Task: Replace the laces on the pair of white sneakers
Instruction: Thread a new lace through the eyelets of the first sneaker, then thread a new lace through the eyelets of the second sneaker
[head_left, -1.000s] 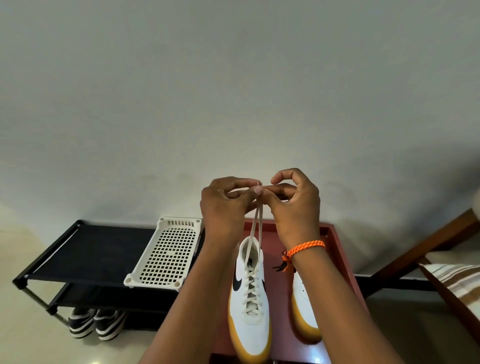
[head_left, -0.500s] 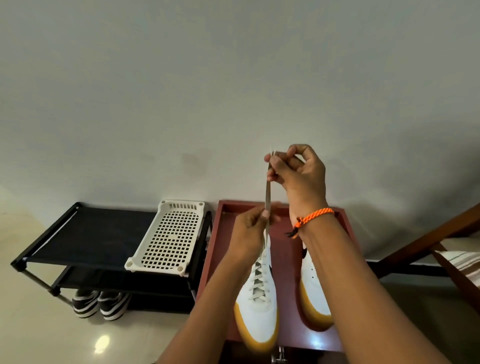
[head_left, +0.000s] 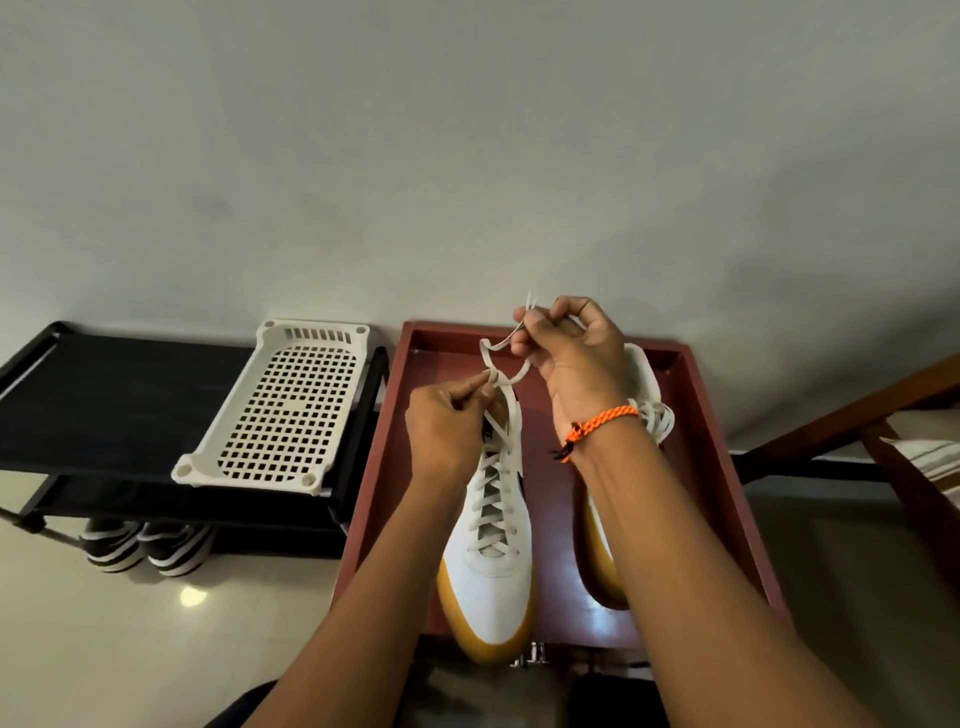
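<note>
Leftmost, we see a black rack (head_left: 119, 379) with a white tray (head_left: 280, 410) lying on its top shelf and dark shoes (head_left: 148, 545) on the floor underneath. Next comes a red box (head_left: 717, 467) holding the white sneakers. The near sneaker (head_left: 491, 535) is laced up its front, and the lace (head_left: 501, 364) rises from its collar into a slack loop. Our left hand (head_left: 447, 431) pinches that loop low down, just above the collar, thumb against curled fingers. Our right hand (head_left: 571, 358), with an orange band (head_left: 597, 421) at the wrist, is curled round the upper part of the lace, the tips poking out above the fingers. The far sneaker (head_left: 649, 410) lies mostly hidden behind that arm.

We judge this to be tying off the finished shoe. To do it well, we would keep the left pinch firm so the loop holds, wrap the free part round it, and draw both sides evenly.
</note>
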